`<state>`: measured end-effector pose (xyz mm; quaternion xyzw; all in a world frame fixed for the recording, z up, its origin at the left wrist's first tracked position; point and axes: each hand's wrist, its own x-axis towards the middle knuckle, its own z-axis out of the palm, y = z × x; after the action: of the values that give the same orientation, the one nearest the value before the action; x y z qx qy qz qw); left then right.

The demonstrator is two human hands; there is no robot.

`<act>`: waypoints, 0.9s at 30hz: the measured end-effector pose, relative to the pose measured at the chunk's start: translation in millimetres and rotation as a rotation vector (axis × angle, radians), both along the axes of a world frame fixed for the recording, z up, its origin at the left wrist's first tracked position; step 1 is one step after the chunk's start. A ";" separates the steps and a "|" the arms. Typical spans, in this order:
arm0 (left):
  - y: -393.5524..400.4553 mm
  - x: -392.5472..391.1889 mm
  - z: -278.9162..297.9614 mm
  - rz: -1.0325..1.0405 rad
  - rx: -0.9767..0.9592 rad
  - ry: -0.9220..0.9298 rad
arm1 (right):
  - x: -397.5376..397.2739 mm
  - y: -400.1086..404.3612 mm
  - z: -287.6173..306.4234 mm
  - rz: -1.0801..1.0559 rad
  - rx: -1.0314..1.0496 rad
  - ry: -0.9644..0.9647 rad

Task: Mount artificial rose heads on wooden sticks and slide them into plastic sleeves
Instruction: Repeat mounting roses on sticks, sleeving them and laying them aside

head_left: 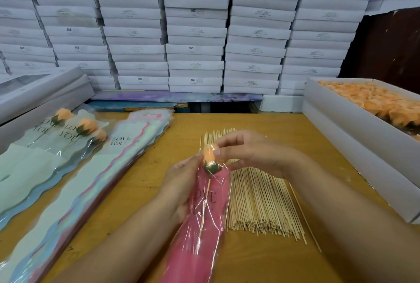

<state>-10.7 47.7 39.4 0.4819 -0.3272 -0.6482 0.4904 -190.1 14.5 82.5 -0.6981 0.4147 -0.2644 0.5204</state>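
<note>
Bench: wood, carrying all stock.
Box of rose heads: far right, supply.
Wooden sticks: loose heap under my right wrist.
Pink sleeve: centre, held off the bench; my left hand wraps it from behind.
Stick: inside the sleeve, roughly centred.
Rose head: at the sleeve mouth, pinched by my right hand.
Handling: I'd seat it gently, keeping film taut, stick straight.
</note>
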 end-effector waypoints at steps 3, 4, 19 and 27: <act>-0.9 2.7 1.7 -0.013 0.014 0.013 | -1.5 -1.8 -4.6 -0.077 0.006 -0.104; -1.0 3.6 1.9 -0.021 0.018 0.007 | -2.2 -2.3 -5.9 -0.105 -0.012 -0.105; 4.4 2.3 4.9 -0.188 -0.026 0.189 | -6.2 -1.2 -2.0 -0.210 -0.088 -0.168; 2.8 0.9 4.6 -0.184 0.024 0.136 | -7.3 -3.2 -2.7 -0.194 -0.110 -0.137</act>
<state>-9.8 50.4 44.0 0.4107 -0.3282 -0.7256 0.4441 -197.4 11.4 79.8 -0.6623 0.4287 -0.3830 0.4805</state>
